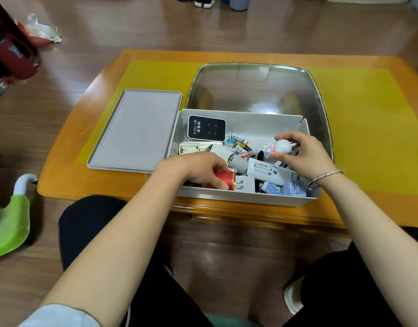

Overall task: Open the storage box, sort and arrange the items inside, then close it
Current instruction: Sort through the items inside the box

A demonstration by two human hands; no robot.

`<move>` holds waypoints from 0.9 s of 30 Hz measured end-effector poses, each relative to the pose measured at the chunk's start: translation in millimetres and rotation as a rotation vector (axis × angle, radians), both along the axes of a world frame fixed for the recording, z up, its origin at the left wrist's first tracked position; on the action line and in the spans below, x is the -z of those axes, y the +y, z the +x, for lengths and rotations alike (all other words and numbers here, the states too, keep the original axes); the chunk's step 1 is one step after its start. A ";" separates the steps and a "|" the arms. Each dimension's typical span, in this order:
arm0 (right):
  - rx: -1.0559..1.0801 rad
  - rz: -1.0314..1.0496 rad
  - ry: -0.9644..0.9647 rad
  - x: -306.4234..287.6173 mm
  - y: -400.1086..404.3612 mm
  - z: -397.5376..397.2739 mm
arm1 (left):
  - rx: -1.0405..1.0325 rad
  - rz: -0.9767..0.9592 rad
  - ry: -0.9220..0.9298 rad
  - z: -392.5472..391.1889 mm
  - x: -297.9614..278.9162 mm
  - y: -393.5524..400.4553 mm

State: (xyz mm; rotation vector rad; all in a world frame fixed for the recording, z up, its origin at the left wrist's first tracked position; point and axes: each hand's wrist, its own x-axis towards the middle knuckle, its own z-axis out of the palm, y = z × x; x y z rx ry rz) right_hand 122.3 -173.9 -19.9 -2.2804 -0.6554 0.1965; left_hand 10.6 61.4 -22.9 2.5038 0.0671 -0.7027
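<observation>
The grey storage box [248,198] stands open at the table's front edge, full of small items. Its flat grey lid [137,128] lies to its left. My left hand [201,169] grips a red cylinder with a gold rim [223,181] at the box's front left. My right hand [302,154] pinches a small white toy figure [282,146] above the right half of the box. Inside lie a black and white Wi-Fi device [206,127], a white charger [267,172], white plugs, a binder clip, pens and small packets.
A clear plastic tub [319,95] stands just behind the box on the yellow mat [359,119] of the orange wooden table [68,175]. A green and white child's seat [9,220] is on the floor at left. My knees are below the table edge.
</observation>
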 end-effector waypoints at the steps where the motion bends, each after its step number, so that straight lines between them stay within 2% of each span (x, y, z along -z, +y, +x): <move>1: -0.003 0.000 0.006 1.3 0.9 -0.9 | 0.013 0.012 0.007 1.1 -1.1 -0.5; 5: -0.012 0.028 0.020 5.0 4.9 -3.6 | -0.016 0.049 -0.012 4.2 -5.7 -3.3; 9: -0.025 0.043 0.020 6.8 8.5 -2.2 | -0.097 0.025 -0.174 8.4 -15.8 -0.7; 12: -0.020 0.058 0.029 7.6 11.4 -2.2 | -0.176 0.208 -0.354 12.4 -27.6 13.0; 14: -0.008 0.064 0.040 8.9 13.9 -3.4 | -0.210 0.358 -0.402 12.2 -30.0 20.3; 20: 0.012 0.073 0.049 11.7 24.0 -6.5 | -0.237 0.508 -0.483 2.8 -16.4 24.8; 23: 0.015 0.068 0.042 12.5 26.1 -7.1 | -0.198 0.434 -0.550 -3.8 -11.4 17.7; 27: 0.014 0.072 0.048 14.9 27.3 -5.5 | 0.027 0.277 -0.576 -13.5 -8.3 2.5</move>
